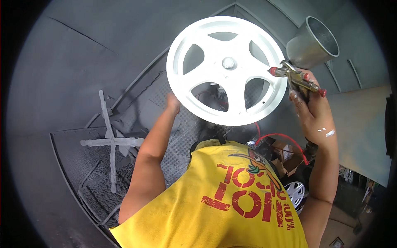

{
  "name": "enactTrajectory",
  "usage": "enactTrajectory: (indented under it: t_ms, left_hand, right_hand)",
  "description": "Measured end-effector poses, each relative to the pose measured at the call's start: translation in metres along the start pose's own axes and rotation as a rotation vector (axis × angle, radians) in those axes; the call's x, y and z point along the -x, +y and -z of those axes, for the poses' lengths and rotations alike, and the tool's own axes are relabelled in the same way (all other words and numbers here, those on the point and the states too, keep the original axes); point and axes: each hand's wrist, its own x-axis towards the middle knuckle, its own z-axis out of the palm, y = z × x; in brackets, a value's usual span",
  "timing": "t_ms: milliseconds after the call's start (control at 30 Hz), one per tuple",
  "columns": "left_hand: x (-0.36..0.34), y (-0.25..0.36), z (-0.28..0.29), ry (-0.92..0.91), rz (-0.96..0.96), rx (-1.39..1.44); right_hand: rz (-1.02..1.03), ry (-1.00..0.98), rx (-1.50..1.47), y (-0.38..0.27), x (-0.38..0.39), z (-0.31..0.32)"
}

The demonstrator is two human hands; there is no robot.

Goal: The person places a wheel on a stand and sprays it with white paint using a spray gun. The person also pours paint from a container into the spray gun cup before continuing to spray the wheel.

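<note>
A white five-spoke wheel (235, 96) faces me at the upper middle, with a round grey knob (228, 63) at its hub. My right hand (316, 109) is closed around the grip of a spray gun (301, 78) at the wheel's right edge. The gun's red-tipped nozzle overlaps the rim in view. On top of the gun sits a tilted metal cup (305, 47). White paint spots mark the right hand. My left hand (173, 104) is at the wheel's lower left edge; its fingers are hidden, so I cannot tell whether it grips the wheel.
A grey-coated cross-shaped stand (112, 141) stands at the left. A red hose (285, 135) curves beside my right forearm. Cardboard boxes (287, 157) and a silver wheel (295, 192) lie at the lower right. Grey walls (82, 66) surround the spot, and textured grey flooring (175, 142) shows below.
</note>
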Motion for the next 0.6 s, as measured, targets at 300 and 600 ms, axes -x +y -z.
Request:
enactTrajectory:
  t_ms: [300, 600]
  left_hand:
    - [0.081, -0.063, -0.022, 0.056, 0.116, 0.004]
    - [0.157, -0.100, -0.056, -0.732, 0.229, -0.409]
  right_hand:
    - [-0.119, -0.022, 0.168, -0.006, 0.015, 0.019]
    - [-0.006, -0.150, 0.072, -0.022, 0.023, 0.011]
